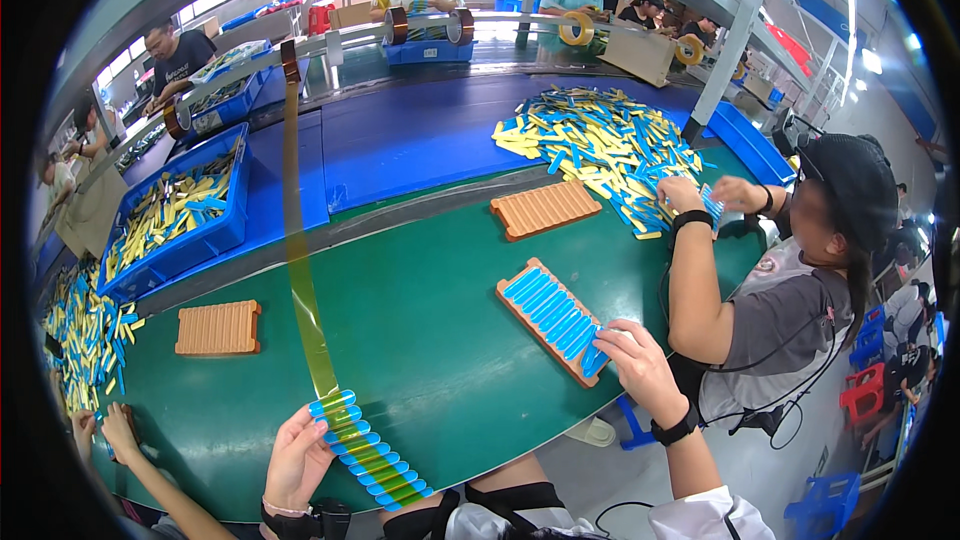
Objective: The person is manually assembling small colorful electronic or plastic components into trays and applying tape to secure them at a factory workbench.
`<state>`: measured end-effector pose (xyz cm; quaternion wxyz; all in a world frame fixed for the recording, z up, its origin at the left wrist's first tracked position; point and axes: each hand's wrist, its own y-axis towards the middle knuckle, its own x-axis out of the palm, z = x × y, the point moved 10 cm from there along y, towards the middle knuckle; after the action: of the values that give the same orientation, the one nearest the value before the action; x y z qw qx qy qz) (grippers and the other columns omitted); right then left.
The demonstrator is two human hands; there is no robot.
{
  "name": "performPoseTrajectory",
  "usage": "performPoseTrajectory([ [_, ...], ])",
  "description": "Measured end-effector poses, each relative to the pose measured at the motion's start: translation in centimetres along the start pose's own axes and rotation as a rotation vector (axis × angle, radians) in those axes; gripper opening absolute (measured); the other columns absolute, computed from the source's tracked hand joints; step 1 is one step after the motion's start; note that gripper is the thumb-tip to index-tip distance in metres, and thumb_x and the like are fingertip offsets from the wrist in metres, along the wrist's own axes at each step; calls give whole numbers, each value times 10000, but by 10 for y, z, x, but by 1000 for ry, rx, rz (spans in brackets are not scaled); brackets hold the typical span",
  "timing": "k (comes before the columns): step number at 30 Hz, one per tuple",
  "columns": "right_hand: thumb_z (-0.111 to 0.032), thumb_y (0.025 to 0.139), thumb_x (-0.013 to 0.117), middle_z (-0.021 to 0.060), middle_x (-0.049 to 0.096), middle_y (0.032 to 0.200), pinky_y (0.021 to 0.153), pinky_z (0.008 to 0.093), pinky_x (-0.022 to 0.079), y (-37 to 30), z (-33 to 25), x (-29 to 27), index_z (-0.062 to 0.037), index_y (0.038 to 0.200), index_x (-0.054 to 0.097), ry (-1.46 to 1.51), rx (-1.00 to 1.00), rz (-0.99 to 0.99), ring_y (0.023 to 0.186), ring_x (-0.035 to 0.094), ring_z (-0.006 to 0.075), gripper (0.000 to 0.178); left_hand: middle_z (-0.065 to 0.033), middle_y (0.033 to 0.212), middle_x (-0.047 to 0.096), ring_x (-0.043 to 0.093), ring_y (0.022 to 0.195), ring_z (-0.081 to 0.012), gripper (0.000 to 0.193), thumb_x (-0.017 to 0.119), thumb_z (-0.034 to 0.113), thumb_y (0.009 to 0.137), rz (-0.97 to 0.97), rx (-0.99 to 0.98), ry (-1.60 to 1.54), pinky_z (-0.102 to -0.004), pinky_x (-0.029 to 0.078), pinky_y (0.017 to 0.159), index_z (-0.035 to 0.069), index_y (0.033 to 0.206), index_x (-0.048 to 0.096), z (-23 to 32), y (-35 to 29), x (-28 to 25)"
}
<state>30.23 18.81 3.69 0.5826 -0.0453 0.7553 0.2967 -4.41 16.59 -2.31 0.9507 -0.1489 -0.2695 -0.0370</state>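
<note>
My left hand (298,458) pinches the edge of a row of blue round-ended strips (372,455), laid side by side and joined by clear amber tape (305,310). From that row the tape runs up to a roll (290,60) on the overhead rail. My right hand (642,370) is at the near right end of an orange grooved tray (510,292), its fingers closed on the end of a blue strip (592,362). More blue strips (550,310) lie side by side across that tray's grooves. The fingertips partly hide the last strips.
Two more orange grooved trays (545,210) (218,328) lie on the green table (430,340). Beyond is a heap of blue and yellow strips (600,145); a blue crate (235,210) of them stands left. Co-workers' hands work at right (685,195) and lower left (120,432).
</note>
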Motion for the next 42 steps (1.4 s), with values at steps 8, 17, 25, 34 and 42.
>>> performPoseTrajectory([
  [8, 45, 669, 487, 147, 491, 1125, 929, 479, 316, -15, -18, 11, 59, 1033, 536, -312, 167, -19, 1131, 372, 358, 367, -146, 995, 567, 579, 902, -244, 378, 485, 95, 824, 46, -1, 16, -380, 468, 808, -73, 1157, 420, 1, -1, -3],
  [17, 7, 657, 534, 160, 509, 1071, 920, 490, 313, -11, -21, 10, 61, 988, 549, -249, 171, -7, 1070, 413, 348, 336, -149, 984, 568, 585, 885, -244, 378, 473, 86, 823, 44, 20, 18, -381, 477, 796, -75, 1158, 411, 3, -1, -2],
  [25, -146, 632, 749, 127, 411, 1245, 909, 348, 360, -21, 42, 11, -43, 1322, 217, 456, 412, -82, 1154, 340, 280, 878, -147, 988, 568, 583, 888, -241, 379, 476, 86, 821, 46, 25, 9, -375, 476, 799, -75, 1157, 410, 3, -2, -2],
  [34, -36, 652, 707, 101, 574, 1104, 842, 314, 424, -17, 41, 18, -9, 1286, 276, 594, 363, -86, 926, 569, 210, 767, -150, 1007, 562, 575, 909, -246, 378, 474, 84, 820, 65, 44, 16, -382, 462, 820, -76, 1157, 413, 8, -8, -1],
  [42, 22, 632, 704, 121, 571, 1096, 749, 295, 459, -50, -56, 30, 19, 1159, 390, 594, 438, 73, 844, 577, 208, 614, -158, 1064, 546, 564, 939, -232, 389, 459, 94, 829, 42, 71, 11, -369, 451, 833, -82, 1172, 403, 11, -8, -9],
])
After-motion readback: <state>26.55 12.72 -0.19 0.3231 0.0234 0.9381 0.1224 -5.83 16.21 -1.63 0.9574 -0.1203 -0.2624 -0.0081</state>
